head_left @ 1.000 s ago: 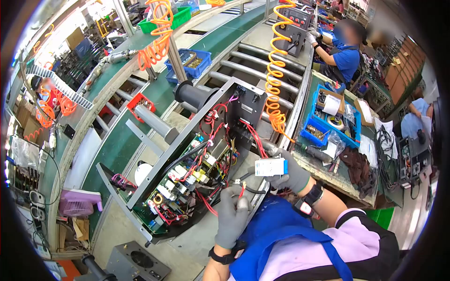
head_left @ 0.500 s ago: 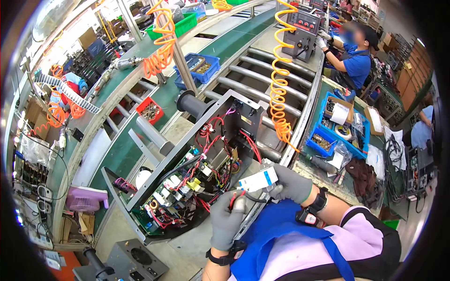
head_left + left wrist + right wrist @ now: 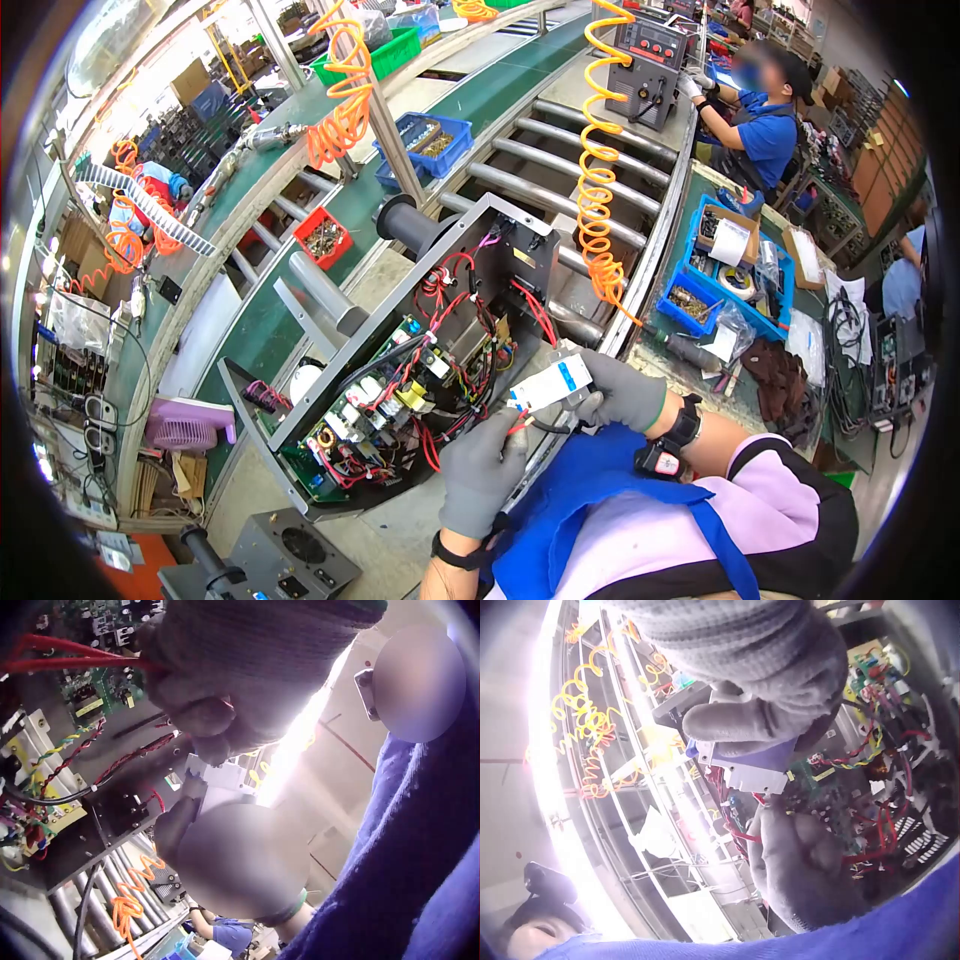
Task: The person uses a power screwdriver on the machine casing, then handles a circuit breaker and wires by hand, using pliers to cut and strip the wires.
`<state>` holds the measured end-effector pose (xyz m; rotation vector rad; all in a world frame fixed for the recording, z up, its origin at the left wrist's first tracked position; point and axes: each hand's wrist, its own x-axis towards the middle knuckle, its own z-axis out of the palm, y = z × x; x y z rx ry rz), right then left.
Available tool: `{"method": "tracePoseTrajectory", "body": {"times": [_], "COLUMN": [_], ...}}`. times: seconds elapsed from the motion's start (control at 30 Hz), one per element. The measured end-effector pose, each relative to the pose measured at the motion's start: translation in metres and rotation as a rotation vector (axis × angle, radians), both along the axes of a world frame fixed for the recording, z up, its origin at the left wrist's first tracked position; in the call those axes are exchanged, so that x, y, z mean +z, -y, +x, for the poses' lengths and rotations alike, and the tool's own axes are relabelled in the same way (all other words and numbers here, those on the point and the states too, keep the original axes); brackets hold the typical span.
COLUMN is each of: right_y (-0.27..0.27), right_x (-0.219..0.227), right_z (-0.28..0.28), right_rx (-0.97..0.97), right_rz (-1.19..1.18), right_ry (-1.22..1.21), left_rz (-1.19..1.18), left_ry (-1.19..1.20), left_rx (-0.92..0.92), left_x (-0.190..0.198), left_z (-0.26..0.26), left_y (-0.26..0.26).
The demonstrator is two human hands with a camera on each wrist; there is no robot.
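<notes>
Our right hand (image 3: 618,392) grips a white module (image 3: 549,383); our left hand (image 3: 483,470) pinches red wires (image 3: 517,425) just below it, beside the open chassis (image 3: 400,370).

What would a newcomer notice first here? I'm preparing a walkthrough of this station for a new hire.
Probably the opened machine chassis lying tilted on the rollers at centre, its inside packed with red wires and a green circuit board. Just at its near edge, the gloved right hand holds a white and blue module while the gloved left hand pinches red wires up to it. Bright orange coiled hoses hang down behind.
</notes>
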<state>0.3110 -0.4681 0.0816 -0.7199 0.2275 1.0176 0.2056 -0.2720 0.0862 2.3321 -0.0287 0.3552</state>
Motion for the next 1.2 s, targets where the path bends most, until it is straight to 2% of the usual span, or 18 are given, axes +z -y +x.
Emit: {"method": "tracePoseTrajectory", "body": {"times": [0.17,0.3,0.4,0.43,0.47,0.5,0.53,0.57,0.63,0.7,0.77,0.8,0.83,0.9,0.93,1.0,1.13,1.2], "right_y": [-0.006,0.000,0.011,0.013,0.015,0.009,0.005,0.019,0.039,0.079,0.131,0.157,0.188,0.225,0.237,0.249,0.253,0.242], "right_x": [0.016,-0.002,-0.062,-0.066,-0.070,-0.073,-0.073,-0.053,-0.050,-0.072,-0.113,-0.120,-0.152,-0.188,-0.205,-0.229,-0.207,-0.168], "right_z": [-0.004,0.003,0.006,0.008,0.010,0.008,0.010,0.013,0.014,0.016,0.026,0.026,0.034,0.030,0.028,0.034,0.039,0.037], "right_rx": [-0.034,0.006,-0.093,-0.062,-0.064,-0.107,-0.141,0.033,0.087,0.074,0.195,0.177,0.204,0.327,0.455,0.540,0.408,0.257], "right_rz": [-0.239,-0.120,-0.120,0.018,0.121,0.175,0.047,-0.006,-0.175,-0.582,-1.397,-1.662,-1.880,-2.130,-2.134,-2.175,-2.026,-1.955], "right_ry": [0.098,0.113,0.722,0.423,0.107,0.066,-0.156,0.018,0.060,0.429,1.053,1.167,1.145,1.107,1.045,1.013,0.996,0.858], "left_rz": [0.069,0.160,0.088,0.073,0.041,0.013,0.027,0.042,0.093,0.172,0.184,0.184,0.187,0.140,0.124,0.097,-0.029,0.002], "left_ry": [-0.160,-0.258,-0.190,-0.041,-0.050,-0.062,-0.082,-0.104,-0.126,-0.121,-0.099,-0.109,-0.117,-0.089,-0.118,-0.133,-0.156,-0.188], "left_rx": [-0.047,-0.032,-0.104,-0.127,-0.131,-0.127,-0.145,-0.156,-0.184,-0.216,-0.223,-0.216,-0.204,-0.192,-0.179,-0.151,-0.109,-0.116], "left_x": [0.007,0.009,-0.007,-0.018,-0.020,-0.019,-0.014,-0.007,-0.001,0.001,0.004,0.006,0.007,0.004,0.003,0.002,-0.003,-0.008], "left_z": [0.013,0.025,0.032,0.036,0.036,0.038,0.040,0.041,0.042,0.044,0.046,0.046,0.046,0.048,0.046,0.045,0.050,0.055], "left_y": [-0.007,-0.004,0.001,0.003,0.006,0.008,0.012,0.016,0.018,0.015,0.015,0.014,0.013,0.014,0.012,0.013,0.026,0.028]}}
